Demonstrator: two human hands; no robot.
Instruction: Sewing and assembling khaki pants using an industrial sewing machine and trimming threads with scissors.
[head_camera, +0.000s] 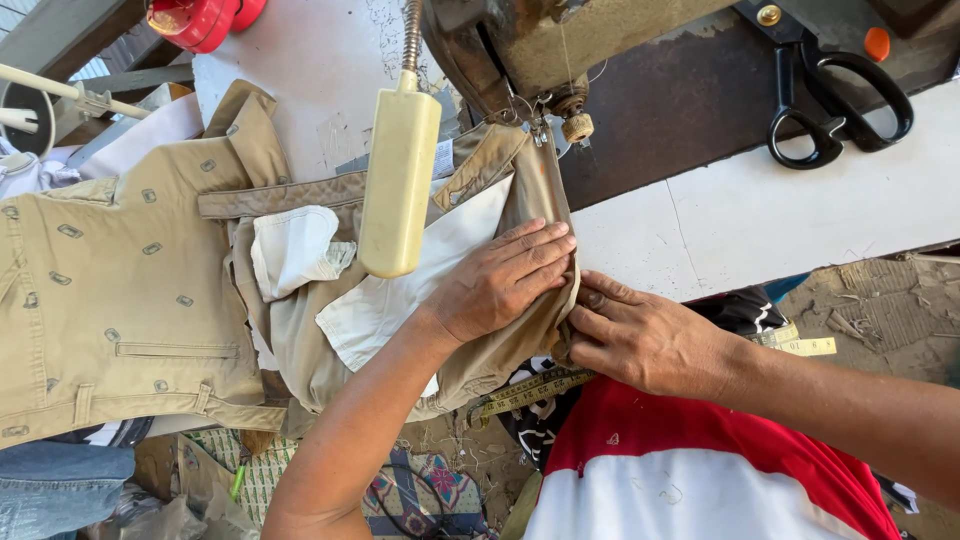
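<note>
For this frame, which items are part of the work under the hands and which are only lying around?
In use:
- left hand, flat on the khaki trousers
- right hand, gripping the trousers' edge
- sewing machine, with the fabric at its needle

Lying about:
- black scissors on the white table
- yellow tape measure
- cream lamp
- red object

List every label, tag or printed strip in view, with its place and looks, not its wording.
Garment label: small white rectangle on the khaki trousers, behind the cream lamp.
Measuring tape: yellow strip with dark marks, below the left hand; its pale end shows past the right hand.
</note>
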